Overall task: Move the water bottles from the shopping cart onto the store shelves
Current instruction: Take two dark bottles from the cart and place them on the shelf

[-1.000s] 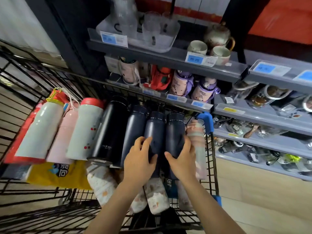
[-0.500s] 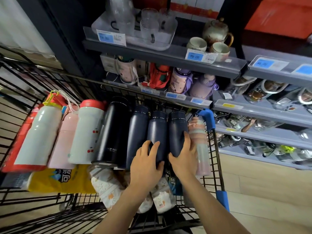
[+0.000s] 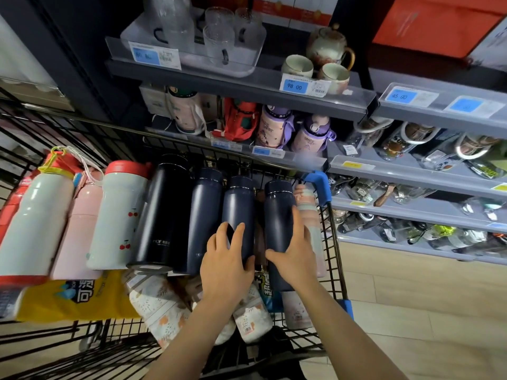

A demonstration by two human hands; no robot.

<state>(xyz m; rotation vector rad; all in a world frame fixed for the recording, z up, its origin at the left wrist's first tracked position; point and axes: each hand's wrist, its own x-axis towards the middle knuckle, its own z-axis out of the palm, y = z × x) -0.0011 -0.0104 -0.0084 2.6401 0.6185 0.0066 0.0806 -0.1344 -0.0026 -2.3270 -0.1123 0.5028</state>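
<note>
Smooth navy bottles (image 3: pixel 238 215), one gripped in my left hand (image 3: pixel 226 266), another (image 3: pixel 278 215) in my right hand (image 3: pixel 295 255); either may slip and hit the cart (image 3: pixel 333 242).

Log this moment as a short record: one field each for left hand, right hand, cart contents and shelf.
left hand: left hand grips a navy bottle, second from the right in the cart
right hand: right hand grips the rightmost navy bottle
gap: the two gripped bottles lie apart
cart: cart also holds a black bottle and white bottles with red caps
shelf: purple bottles stand beyond the cart
</note>
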